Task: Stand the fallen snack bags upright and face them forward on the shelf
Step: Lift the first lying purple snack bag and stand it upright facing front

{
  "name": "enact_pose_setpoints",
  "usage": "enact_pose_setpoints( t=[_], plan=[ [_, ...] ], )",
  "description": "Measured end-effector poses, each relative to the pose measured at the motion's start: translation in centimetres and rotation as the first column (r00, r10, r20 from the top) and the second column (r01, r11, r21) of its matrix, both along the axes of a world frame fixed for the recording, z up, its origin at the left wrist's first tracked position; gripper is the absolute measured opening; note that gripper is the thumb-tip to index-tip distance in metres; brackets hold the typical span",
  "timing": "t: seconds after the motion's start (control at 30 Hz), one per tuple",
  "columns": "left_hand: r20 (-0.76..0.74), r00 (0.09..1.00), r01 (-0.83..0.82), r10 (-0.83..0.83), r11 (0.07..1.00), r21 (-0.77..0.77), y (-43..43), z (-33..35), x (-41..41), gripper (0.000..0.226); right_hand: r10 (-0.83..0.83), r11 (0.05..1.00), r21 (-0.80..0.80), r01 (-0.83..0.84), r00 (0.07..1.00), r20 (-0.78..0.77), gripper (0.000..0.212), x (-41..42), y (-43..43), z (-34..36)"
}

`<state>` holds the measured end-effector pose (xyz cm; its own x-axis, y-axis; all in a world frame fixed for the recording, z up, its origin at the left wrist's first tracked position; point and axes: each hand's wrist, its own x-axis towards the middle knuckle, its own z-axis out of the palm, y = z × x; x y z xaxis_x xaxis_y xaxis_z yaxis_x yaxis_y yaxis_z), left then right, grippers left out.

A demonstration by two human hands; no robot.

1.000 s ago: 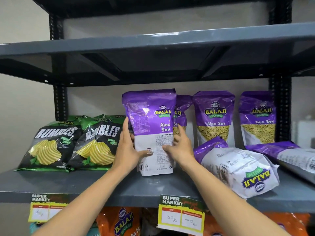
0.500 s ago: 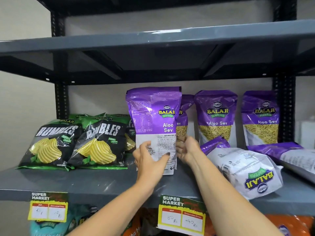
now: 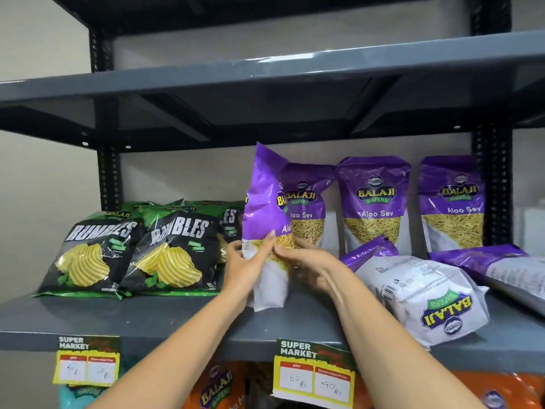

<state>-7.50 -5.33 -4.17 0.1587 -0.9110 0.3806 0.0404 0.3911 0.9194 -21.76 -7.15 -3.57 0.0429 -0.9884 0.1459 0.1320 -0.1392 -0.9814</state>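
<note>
A purple and white Aloo Sev bag (image 3: pixel 265 208) stands upright on the grey shelf (image 3: pixel 165 320), turned edge-on so its side faces me. My left hand (image 3: pixel 244 267) grips its lower left edge and my right hand (image 3: pixel 306 261) grips its lower right. Behind it three Aloo Sev bags stand facing forward (image 3: pixel 306 202) (image 3: pixel 373 202) (image 3: pixel 452 202). To the right, a fallen bag (image 3: pixel 418 293) lies back side up with its logo upside down. Another fallen bag (image 3: pixel 501 267) lies at the far right.
Black and green Rumbles chip bags (image 3: pixel 94 255) (image 3: pixel 177 252) lean at the shelf's left. An upper shelf (image 3: pixel 265 75) hangs close above. Price tags (image 3: pixel 314 373) (image 3: pixel 87 361) hang on the front edge. Orange bags (image 3: pixel 218 388) sit on the shelf below.
The held bag has rotated from back side facing me to edge-on, with its front label starting to show on the right. Both hands shifted around its lower part.
</note>
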Motion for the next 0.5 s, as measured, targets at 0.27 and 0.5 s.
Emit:
enact_pose_setpoints(
  t=[0.27, 0.5],
  plan=[
    [0.051, 0.961, 0.273, -0.273, 0.962, 0.006, -2.3, 0.3, 4.7, 0.03, 0.047, 0.985, -0.169, -0.029, 0.994, 0.101, 0.028, -0.3, 0.9, 1.2],
    [-0.208, 0.973, 0.066, -0.097, 0.986, -0.154, -2.5, 0.9, 3.1, 0.014, -0.121, 0.965, -0.222, 0.14, 0.988, 0.096, 0.055, 0.7, 1.4, 0.9]
  ],
)
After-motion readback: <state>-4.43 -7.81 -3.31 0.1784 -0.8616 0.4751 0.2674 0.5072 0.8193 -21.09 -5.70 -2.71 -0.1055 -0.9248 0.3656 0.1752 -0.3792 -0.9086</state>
